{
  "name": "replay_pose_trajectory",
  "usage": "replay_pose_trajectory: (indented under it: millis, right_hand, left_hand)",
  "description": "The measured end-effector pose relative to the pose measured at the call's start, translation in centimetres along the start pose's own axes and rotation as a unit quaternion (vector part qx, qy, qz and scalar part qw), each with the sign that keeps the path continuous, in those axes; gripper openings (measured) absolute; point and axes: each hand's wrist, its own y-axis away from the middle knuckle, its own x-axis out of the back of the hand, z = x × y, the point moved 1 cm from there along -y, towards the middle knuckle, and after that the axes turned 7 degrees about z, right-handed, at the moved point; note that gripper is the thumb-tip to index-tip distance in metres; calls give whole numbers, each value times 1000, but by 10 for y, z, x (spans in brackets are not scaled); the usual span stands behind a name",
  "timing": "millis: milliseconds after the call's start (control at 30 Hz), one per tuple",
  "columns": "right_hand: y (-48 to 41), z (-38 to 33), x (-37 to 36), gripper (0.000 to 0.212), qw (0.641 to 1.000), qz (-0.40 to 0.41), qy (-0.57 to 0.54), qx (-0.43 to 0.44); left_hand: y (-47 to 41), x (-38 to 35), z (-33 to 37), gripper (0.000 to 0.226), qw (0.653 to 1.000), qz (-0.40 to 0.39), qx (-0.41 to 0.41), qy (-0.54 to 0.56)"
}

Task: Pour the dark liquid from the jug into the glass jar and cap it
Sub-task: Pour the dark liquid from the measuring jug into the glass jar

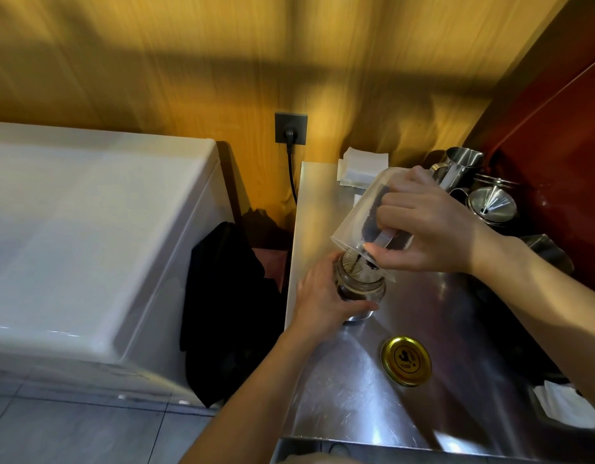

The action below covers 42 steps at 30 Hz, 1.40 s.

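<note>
A clear plastic jug (359,212) is tipped steeply, mouth down, over a small glass jar (361,288). My right hand (426,226) grips the jug by its handle. A thin dark stream runs from the jug's spout into the jar's mouth, and dark liquid fills the jar's lower part. My left hand (322,296) wraps the jar's left side and holds it upright on the steel counter (339,396). The jar's gold lid (405,361) lies flat on the counter in front of the jar, apart from both hands.
Steel pitcher (458,167) and steel funnel (491,202) stand at the back right by a red wall. Folded white papers (361,167) lie at the counter's back. A white chest appliance (88,236) sits left, with black cloth (229,313) in the gap. White tissue (567,406) lies front right.
</note>
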Motion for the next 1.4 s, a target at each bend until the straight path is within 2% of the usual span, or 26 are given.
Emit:
replay_pose_trajectory:
  millis: [467, 833, 1000, 1400]
  right_hand:
    - [2, 4, -2, 34, 1000, 9, 7, 18]
    - [5, 4, -2, 32, 998, 50, -2, 32]
    - [8, 2, -4, 29, 998, 47, 2, 40]
    - [11, 1, -1, 33, 998, 53, 17, 39]
  left_hand:
    - [0, -2, -1, 89, 1000, -5, 4, 2]
    - [-1, -1, -3, 88, 1000, 5, -12, 4]
    - [-1, -1, -1, 81, 1000, 6, -22, -5]
    - [-1, 1, 3, 80, 1000, -6, -21, -20]
